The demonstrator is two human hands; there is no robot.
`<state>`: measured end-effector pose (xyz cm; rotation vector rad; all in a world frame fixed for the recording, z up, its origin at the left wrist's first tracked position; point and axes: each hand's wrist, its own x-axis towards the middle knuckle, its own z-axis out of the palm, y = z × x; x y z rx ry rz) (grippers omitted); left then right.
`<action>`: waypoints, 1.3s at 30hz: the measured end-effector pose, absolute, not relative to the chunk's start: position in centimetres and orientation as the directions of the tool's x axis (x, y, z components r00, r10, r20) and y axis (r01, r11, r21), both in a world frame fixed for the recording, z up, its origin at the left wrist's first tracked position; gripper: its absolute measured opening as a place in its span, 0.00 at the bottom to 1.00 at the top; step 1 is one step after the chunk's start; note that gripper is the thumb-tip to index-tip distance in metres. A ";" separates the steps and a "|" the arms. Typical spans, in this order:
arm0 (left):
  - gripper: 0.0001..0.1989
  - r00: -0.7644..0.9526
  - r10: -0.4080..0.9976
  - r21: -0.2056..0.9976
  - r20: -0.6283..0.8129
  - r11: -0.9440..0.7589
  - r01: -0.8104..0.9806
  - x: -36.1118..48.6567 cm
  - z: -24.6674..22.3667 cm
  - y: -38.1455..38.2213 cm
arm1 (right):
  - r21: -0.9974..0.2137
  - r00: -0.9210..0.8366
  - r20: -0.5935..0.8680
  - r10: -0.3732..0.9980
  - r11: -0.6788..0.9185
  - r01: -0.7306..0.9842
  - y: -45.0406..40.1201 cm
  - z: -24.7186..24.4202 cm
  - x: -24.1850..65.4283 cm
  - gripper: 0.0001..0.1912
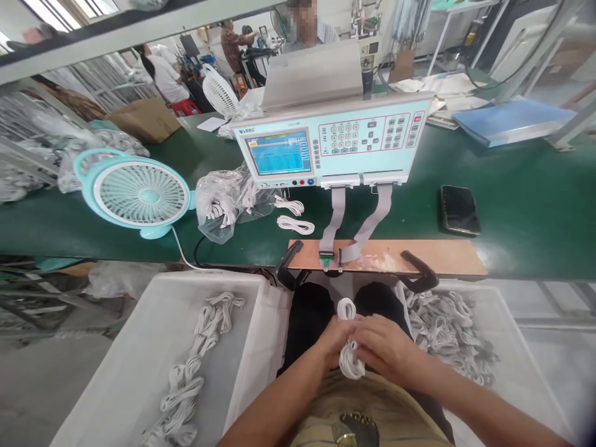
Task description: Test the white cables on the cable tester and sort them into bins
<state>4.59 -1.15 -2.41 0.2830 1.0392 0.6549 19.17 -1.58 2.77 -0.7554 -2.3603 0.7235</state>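
Note:
A coiled white cable (351, 365) is held between both hands above my lap, its loops sticking out above and below the fingers. My left hand (334, 338) is closed around the middle of the bundle. Against it from the other side, my right hand (382, 343) has its fingers bent over the same cable. Just beyond the hands, two grey ribbon cables (375, 217) run from a test instrument (358, 146) with a lit screen down to small connectors (328, 257) on a wooden board (447, 256).
White bins flank my legs: the left bin (261, 316) and right bin (516, 347) both contain coiled cables. Black clamps (421, 270) grip the board. A fan (149, 195), bagged cables (218, 205), two loose coils (295, 225) and a phone (459, 210) are on the green table. Other people are beyond.

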 end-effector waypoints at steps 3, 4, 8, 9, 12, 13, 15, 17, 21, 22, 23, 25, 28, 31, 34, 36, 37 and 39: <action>0.07 -0.029 0.845 0.839 -0.534 0.525 -0.146 2.8 -0.9 -1.5 | -0.787 -0.506 0.228 0.832 0.464 0.408 -1.2 1.3 19.0 0.10; 0.07 -0.079 0.903 0.906 -0.423 0.421 -0.049 2.0 -0.2 -1.6 | -0.824 -0.450 0.177 0.875 0.382 0.419 -1.1 0.8 18.9 0.10; 0.11 0.139 0.990 0.985 -0.024 0.000 0.175 0.1 2.1 -1.8 | -0.893 -0.296 0.053 0.954 0.178 0.413 -0.3 -0.4 18.1 0.12; 0.12 0.198 0.980 0.975 0.022 -0.065 0.211 0.0 2.4 -1.7 | -0.900 -0.273 0.048 0.961 0.161 0.406 0.0 -0.5 17.9 0.12; 0.06 0.176 0.984 0.957 0.035 -0.083 0.276 0.6 2.3 -0.6 | -0.907 -0.219 0.078 0.973 0.160 0.389 1.0 -0.5 17.2 0.12; 0.03 0.124 0.992 0.963 0.010 -0.043 0.266 0.8 2.1 -0.1 | -0.904 -0.202 0.102 0.974 0.175 0.390 1.4 -0.5 17.0 0.12; 0.02 0.036 0.994 0.982 -0.100 0.093 0.165 1.2 1.4 1.3 | -0.887 -0.174 0.150 0.973 0.210 0.412 2.2 -0.5 16.6 0.12; 0.07 -0.009 0.962 0.962 -0.273 0.272 -0.028 1.5 0.6 2.4 | -0.880 -0.146 0.165 0.975 0.212 0.424 2.9 -0.6 16.2 0.12; 0.14 0.010 0.848 0.752 -0.530 0.475 -0.457 1.7 -0.8 3.3 | -0.933 -0.105 0.090 0.990 0.121 0.338 4.0 -1.2 15.3 0.14; 0.15 0.008 0.840 0.714 -0.543 0.467 -0.522 1.8 -1.1 3.2 | -0.945 -0.097 0.076 0.992 0.103 0.311 4.3 -1.4 15.1 0.14; 0.16 -0.006 0.839 0.693 -0.544 0.445 -0.567 1.8 -1.4 3.1 | -0.953 -0.089 0.068 0.994 0.091 0.288 4.5 -1.7 14.8 0.14; 0.16 -0.061 0.844 0.690 -0.533 0.392 -0.609 1.9 -1.8 2.8 | -0.965 -0.070 0.059 0.996 0.074 0.250 4.8 -2.1 14.5 0.15; 0.15 -0.108 0.855 0.710 -0.507 0.343 -0.615 2.0 -2.2 2.6 | -0.978 -0.058 0.047 0.997 0.058 0.199 4.9 -2.6 14.2 0.16; 0.14 -0.125 0.881 0.757 -0.455 0.309 -0.576 1.8 -2.2 2.7 | -0.987 -0.054 0.035 0.998 0.043 0.152 4.9 -2.6 14.0 0.16; 0.14 -0.143 0.907 0.833 -0.397 0.290 -0.472 1.1 -2.0 3.1 | -0.998 -0.048 -0.039 0.998 -0.036 0.058 5.0 -2.0 13.7 0.18; 0.13 -0.121 0.927 0.881 -0.356 0.290 -0.373 0.4 -1.9 3.4 | -0.989 -0.051 -0.140 0.989 -0.142 -0.043 5.0 -1.6 13.3 0.20; 0.13 -0.096 0.932 0.896 -0.349 0.302 -0.326 -0.1 -1.8 3.6 | -0.975 -0.055 -0.196 0.979 -0.200 -0.099 5.1 -1.4 13.1 0.20; 0.12 -0.055 0.932 0.906 -0.359 0.334 -0.259 -0.7 -1.7 4.1 | -0.937 -0.053 -0.287 0.957 -0.291 -0.195 5.1 -1.1 12.8 0.20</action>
